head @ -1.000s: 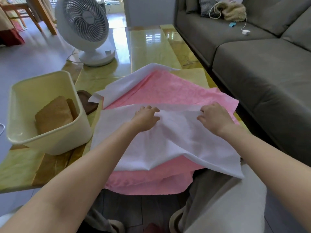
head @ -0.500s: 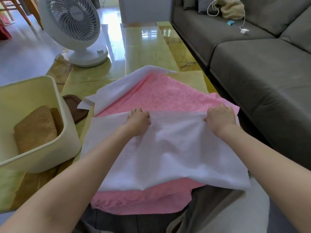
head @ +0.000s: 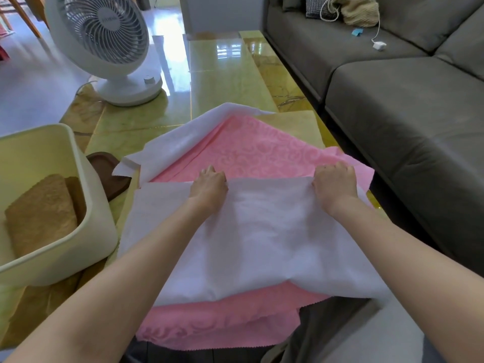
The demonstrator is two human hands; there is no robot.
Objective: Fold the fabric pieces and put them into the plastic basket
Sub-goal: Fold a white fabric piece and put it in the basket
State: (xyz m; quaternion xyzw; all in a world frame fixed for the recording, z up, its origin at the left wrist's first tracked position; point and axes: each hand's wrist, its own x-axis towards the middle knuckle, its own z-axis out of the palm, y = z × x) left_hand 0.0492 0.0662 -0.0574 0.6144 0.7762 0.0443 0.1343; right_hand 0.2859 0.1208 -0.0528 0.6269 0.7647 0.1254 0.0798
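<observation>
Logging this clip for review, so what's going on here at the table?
A person is working on a white cloth that lies on top of a pink cloth on the green table. The left hand and right hand each grip the white cloth's far edge, fingers curled over it. One folded brown cloth already sits in the cream basket to the left; the white and pink ones are not in it yet.

Glossy green stone table, loaded with cloth.
A fabric pile lies under the fingers; cream basket and brown tray left of them, white fan beyond-left.
</observation>
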